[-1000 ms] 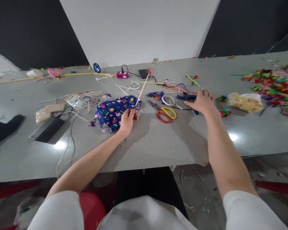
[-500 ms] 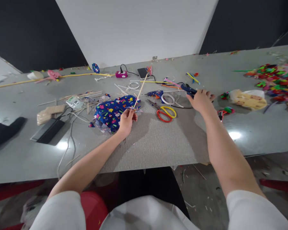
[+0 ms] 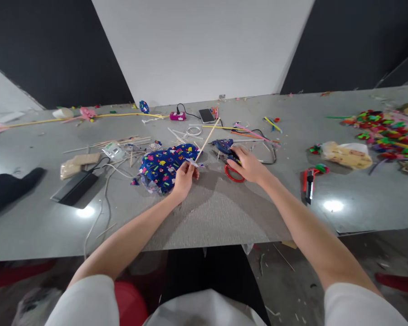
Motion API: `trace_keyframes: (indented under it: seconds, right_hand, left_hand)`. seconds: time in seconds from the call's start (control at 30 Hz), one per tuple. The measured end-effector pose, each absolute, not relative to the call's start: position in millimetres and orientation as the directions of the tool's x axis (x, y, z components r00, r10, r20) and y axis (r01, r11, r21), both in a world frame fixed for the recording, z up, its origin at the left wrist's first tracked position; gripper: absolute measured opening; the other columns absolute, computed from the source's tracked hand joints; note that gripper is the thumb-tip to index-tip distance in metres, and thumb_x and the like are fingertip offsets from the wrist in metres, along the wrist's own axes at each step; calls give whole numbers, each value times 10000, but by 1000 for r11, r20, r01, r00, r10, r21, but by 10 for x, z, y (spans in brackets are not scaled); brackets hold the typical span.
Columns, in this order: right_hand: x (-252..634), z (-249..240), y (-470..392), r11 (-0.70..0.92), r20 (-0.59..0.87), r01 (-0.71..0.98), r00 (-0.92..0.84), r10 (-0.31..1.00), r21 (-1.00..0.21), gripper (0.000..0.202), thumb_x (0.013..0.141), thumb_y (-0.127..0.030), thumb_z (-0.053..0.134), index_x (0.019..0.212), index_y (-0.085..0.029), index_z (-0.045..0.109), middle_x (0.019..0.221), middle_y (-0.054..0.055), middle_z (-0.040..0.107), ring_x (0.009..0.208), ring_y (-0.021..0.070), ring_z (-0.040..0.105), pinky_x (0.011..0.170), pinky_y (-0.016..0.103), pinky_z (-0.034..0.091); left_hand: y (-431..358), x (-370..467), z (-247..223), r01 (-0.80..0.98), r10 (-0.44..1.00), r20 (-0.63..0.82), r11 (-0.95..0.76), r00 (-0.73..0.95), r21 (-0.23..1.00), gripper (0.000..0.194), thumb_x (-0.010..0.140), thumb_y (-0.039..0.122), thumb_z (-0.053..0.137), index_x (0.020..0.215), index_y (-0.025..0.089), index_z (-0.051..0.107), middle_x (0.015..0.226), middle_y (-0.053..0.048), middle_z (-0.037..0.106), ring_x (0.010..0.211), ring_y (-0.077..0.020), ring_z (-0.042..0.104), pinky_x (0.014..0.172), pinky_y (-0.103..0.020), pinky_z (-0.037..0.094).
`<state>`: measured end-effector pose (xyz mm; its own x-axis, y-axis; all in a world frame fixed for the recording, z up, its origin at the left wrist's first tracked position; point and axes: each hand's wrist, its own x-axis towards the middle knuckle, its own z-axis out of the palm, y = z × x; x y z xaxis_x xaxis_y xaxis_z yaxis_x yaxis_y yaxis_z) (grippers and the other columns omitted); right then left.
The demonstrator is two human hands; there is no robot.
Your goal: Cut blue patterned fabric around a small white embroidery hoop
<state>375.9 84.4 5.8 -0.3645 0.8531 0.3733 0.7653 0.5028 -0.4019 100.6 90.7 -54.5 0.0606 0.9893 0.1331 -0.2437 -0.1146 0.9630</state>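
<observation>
My left hand point(image 3: 184, 179) is closed, pinching the lower end of a thin wooden stick point(image 3: 209, 138) together with a small fabric scrap. The stick leans up and to the right. Beside and partly behind that hand lies a blue patterned cloth bundle point(image 3: 163, 165). My right hand point(image 3: 246, 164) is closed around the dark handle of a blue glue gun point(image 3: 223, 145), its nozzle pointing left; the fingers hide part of it. Just below sit scissors with a red handle loop point(image 3: 234, 174), mostly covered by the hand.
A purple charger block point(image 3: 177, 116) and a phone point(image 3: 206, 116) lie at the back. Left are a black box point(image 3: 75, 188), cables and wooden sticks. A box cutter point(image 3: 309, 186), a yellowish bag point(image 3: 348, 155) and a colourful craft pile point(image 3: 387, 131) lie right.
My right hand has moved left and toward me, from the right of the scissors to above them, with a dark blue tool. My left hand still pinches the stick; the view has tilted slightly.
</observation>
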Motion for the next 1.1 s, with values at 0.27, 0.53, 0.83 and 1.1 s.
trace_keyframes:
  seconds: [0.27,0.53,0.83,1.1]
  right_hand:
    - [3710,113,777,527,379,723,-381,843,-447,533,1061,-555,429,1487,-241,488,1395,185,598,1339,399,576,1126,591,469]
    - [3721,123,772,501,343,747,-377,860,-436,570,1062,-585,418,1507,-237,491,1424,187,591,1378,387,556,1164,580,449]
    - [3689,164,730,491,337,761,-371,865,-423,556,1070,-585,400,1474,-223,523,1421,189,610,1356,390,589,1127,555,484]
    - [3669,122,742,449,343,818,-331,879,-361,530,1079,-570,386,1420,-207,565,1345,195,675,1246,414,652,1019,552,543]
  left_hand:
    - [826,1026,-503,-114,967,205,-189,149,975,408,992,578,629,849,201,564,656,15,618,572,-109,557,595,-243,454]
    - [775,1026,-410,-60,958,206,-198,201,978,375,1013,522,621,832,199,561,628,18,614,566,-106,550,607,-238,442]
    - [778,1016,-421,-65,945,234,-225,228,972,424,996,592,617,851,196,580,630,14,615,565,-109,554,607,-243,449]
    - [776,1018,-418,-59,954,211,-203,214,977,425,1014,576,601,823,199,557,640,11,620,568,-107,560,608,-246,450]
